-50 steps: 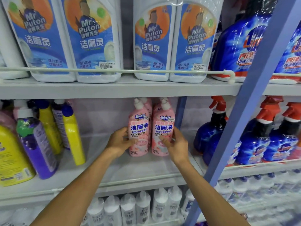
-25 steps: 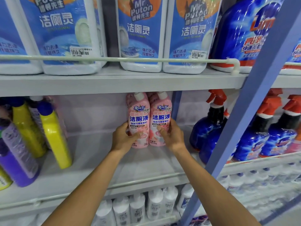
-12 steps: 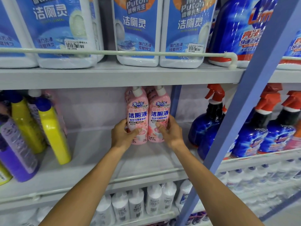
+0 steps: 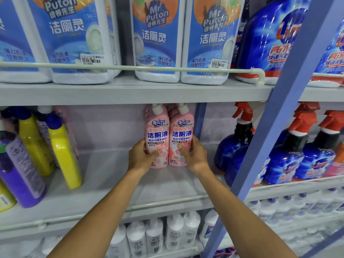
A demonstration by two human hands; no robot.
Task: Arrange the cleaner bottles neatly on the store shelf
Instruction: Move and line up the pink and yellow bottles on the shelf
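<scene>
Two pink cleaner bottles with white caps stand upright side by side on the middle shelf (image 4: 104,185). My left hand (image 4: 140,157) grips the left pink bottle (image 4: 157,131) low on its body, thumb across the label. My right hand (image 4: 194,155) grips the right pink bottle (image 4: 182,131) the same way from the right. The two bottles touch each other. More pink bottles show partly behind them, toward the back of the shelf.
Yellow bottles (image 4: 62,155) and a purple bottle (image 4: 20,170) lean at the shelf's left. Blue spray bottles with red triggers (image 4: 236,144) stand right, beyond a blue upright post (image 4: 275,112). Large white-and-blue jugs (image 4: 158,40) fill the upper shelf behind a rail. White bottles (image 4: 154,235) sit below.
Both hands have pushed the two pink bottles further back on the shelf and closer together. The view has drifted slightly; my grips stay the same.
</scene>
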